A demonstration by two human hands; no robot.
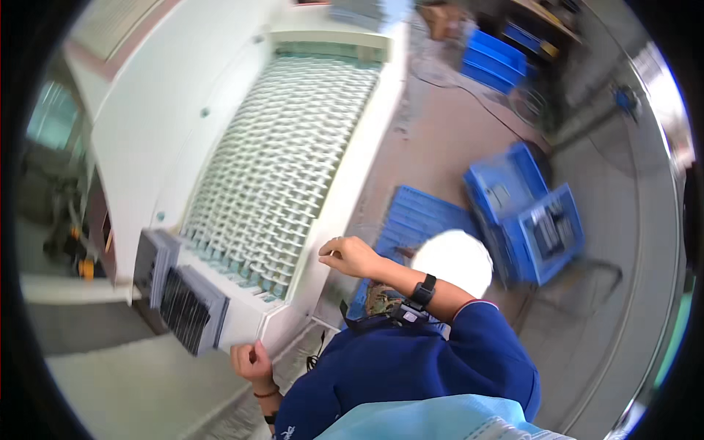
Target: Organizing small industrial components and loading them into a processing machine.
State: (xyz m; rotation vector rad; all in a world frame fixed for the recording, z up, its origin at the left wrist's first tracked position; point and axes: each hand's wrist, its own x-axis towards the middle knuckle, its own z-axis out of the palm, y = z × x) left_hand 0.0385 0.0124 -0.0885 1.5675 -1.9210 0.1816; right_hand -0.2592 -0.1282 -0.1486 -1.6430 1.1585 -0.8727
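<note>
densely ribbed white conveyor belt point(282, 158)

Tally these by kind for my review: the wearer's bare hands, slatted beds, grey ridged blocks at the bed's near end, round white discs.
Bare hands: 2 (left hand, right hand)
Slatted bed: 1
Grey ridged blocks: 2
Round white disc: 1
Total: 6

Left hand point(248, 362) low, loosely curled; right hand point(349, 257) higher, fingers bent; right forearm point(397, 277) slanting across.
</note>
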